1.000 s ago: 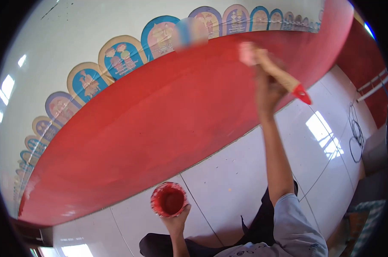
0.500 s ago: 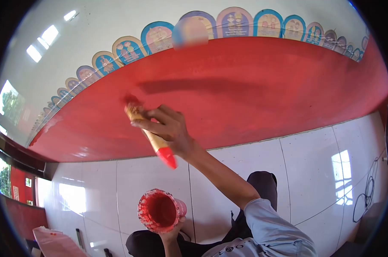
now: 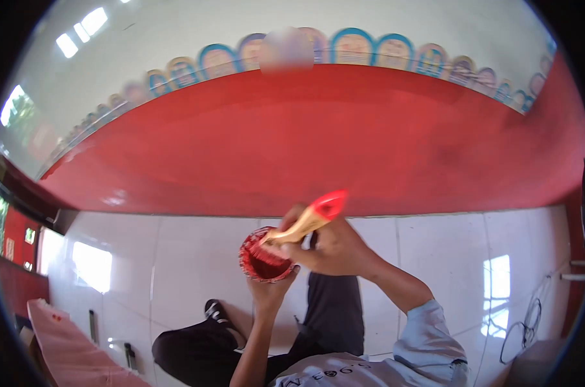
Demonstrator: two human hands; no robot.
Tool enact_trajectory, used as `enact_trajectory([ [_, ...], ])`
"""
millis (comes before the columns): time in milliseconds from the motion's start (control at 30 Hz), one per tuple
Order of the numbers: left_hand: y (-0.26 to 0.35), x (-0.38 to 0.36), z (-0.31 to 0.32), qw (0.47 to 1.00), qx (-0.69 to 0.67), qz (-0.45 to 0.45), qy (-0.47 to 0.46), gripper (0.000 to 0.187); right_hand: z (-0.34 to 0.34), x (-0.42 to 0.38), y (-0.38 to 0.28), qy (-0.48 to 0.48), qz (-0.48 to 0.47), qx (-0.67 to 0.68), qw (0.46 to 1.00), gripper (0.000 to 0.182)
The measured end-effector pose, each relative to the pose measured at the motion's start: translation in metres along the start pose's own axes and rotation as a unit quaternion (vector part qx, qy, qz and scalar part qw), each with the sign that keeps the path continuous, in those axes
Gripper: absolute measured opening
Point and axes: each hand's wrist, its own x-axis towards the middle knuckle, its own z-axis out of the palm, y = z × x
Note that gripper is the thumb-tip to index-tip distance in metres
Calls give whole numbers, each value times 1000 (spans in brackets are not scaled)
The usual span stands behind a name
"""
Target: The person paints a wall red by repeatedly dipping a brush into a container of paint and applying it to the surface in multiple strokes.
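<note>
Two bare hands hold painting things: the right hand (image 3: pixel 336 248) is closed around a brush (image 3: pixel 307 222), the left hand (image 3: pixel 272 291) gripping a cup (image 3: pixel 246 259) from below and the side. The brush has a pale wooden handle with a bright red end tilted up toward the wall (image 3: pixel 292 142), and its reddish-pink bristles are inside the cup's rim. Red inside, the cup has a rough rim crusted with red and whitish paint, and is held above the tiled floor (image 3: pixel 434 258), near its wall edge.
</note>
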Motion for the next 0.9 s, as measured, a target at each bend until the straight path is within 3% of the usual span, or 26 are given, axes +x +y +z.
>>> enact_trajectory([
  [33, 8, 1, 11, 999, 31, 38, -9, 64, -3, -2, 3, -22, -21, -51, 998, 15],
  [67, 8, -2, 14, 998, 31, 15, -51, 75, -6, -3, 6, -45, -39, -101, 993, 14],
  [100, 12, -2, 22, 998, 22, 26, -60, 74, -9, -5, 6, -61, -39, -180, 981, 14],
  [233, 10, -6, 37, 997, 4, 54, -57, 70, -20, -8, -14, -105, 8, -286, 952, 16],
  [300, 11, -6, 43, 996, -36, 42, -68, 74, -29, -12, -12, -99, -4, -289, 952, 15],
  [400, 17, -6, 53, 988, -18, 140, -62, 81, -38, -21, -18, -90, 42, -267, 959, 18],
  [500, -16, -13, 49, 988, -94, 46, -114, 86, -27, -34, -23, -9, -13, -237, 971, 18],
  [567, -28, -21, 42, 987, -71, 59, -130, 84, -20, -43, -30, 44, -28, -265, 963, 20],
  [667, -42, -22, 31, 981, -89, 82, -152, 79, -8, -50, -27, 54, 26, -281, 958, 21],
  [800, -59, -25, 15, 981, -89, 51, -168, 97, 17, -46, -13, 49, 39, -289, 955, 15],
  [900, -58, -19, 4, 978, -27, 122, -170, 98, 31, -43, 6, 22, -11, -374, 927, 16],
])
